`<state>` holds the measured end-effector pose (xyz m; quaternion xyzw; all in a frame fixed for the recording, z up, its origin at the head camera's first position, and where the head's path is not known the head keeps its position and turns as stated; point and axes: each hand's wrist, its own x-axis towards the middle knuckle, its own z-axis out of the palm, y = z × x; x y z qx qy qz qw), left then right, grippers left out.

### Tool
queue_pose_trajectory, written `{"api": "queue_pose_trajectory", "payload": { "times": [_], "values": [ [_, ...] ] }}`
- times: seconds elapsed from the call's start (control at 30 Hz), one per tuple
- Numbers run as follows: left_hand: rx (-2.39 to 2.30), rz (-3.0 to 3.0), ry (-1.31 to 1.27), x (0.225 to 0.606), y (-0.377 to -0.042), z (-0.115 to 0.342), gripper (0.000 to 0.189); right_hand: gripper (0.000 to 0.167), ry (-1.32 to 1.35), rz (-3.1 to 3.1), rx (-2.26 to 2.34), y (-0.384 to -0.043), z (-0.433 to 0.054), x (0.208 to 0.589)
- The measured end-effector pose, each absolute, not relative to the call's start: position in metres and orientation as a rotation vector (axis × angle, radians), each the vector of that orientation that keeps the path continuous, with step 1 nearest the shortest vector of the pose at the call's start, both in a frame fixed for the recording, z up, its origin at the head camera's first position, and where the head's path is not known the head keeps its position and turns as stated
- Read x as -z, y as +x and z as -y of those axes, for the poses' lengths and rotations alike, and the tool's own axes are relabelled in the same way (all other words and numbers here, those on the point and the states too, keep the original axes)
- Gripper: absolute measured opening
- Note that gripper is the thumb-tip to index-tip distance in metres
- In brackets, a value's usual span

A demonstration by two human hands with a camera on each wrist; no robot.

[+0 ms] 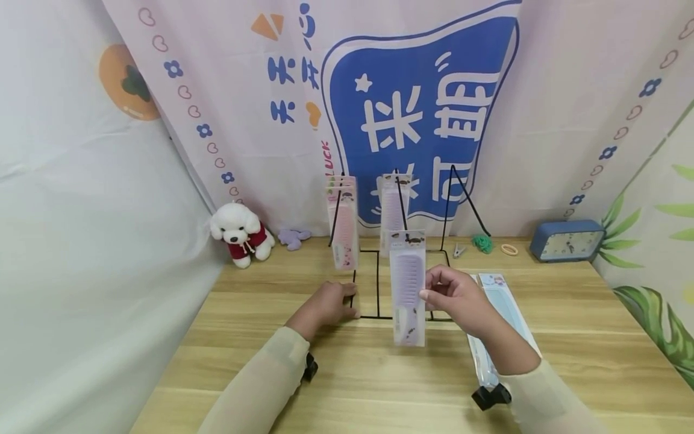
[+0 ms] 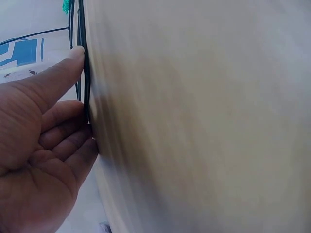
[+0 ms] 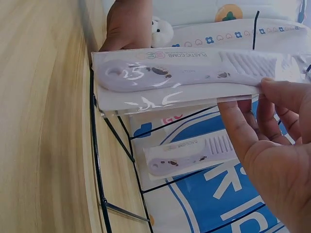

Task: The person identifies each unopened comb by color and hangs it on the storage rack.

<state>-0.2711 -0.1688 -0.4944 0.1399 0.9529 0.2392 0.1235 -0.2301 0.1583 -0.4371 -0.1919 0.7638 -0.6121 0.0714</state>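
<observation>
A packaged purple comb is upright in front of the black wire rack. My right hand pinches its right edge between thumb and fingers; the right wrist view shows the comb's handle end in clear wrapping. My left hand holds the front left corner of the rack's base, thumb and bent fingers against the rod. On the rack's middle hook hangs another purple comb. Pink packaged combs hang from the left hook. The right hook carries nothing.
Blue packaged combs lie on the table beside my right forearm. Along the back stand a plush dog and a blue clock. A purple item, a small clip, a green coil and a ring lie there too.
</observation>
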Motion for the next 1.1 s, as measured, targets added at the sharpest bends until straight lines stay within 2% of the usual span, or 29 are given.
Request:
{"api": "queue_pose_trajectory", "payload": {
  "times": [0.27, 0.47, 0.67, 1.1],
  "values": [
    [-0.692, -2.780, 0.398, 0.494, -0.271, 0.169, 0.068, 0.021, -0.378, -2.313, 1.840, -0.257, -0.147, 0.421],
    [-0.693, -2.780, 0.377, 0.493, -0.270, 0.169, 0.067, 0.020, -0.348, -2.257, 1.966, -0.289, -0.137, 0.408],
    [-0.701, -2.769, 0.366, 0.493, -0.269, 0.168, 0.066, 0.019, -0.328, -2.235, 2.039, -0.313, -0.131, 0.410],
    [-0.708, -2.768, 0.367, 0.493, -0.270, 0.168, 0.067, 0.023, -0.311, -2.370, 1.983, -0.338, -0.125, 0.419]
  ]
}}
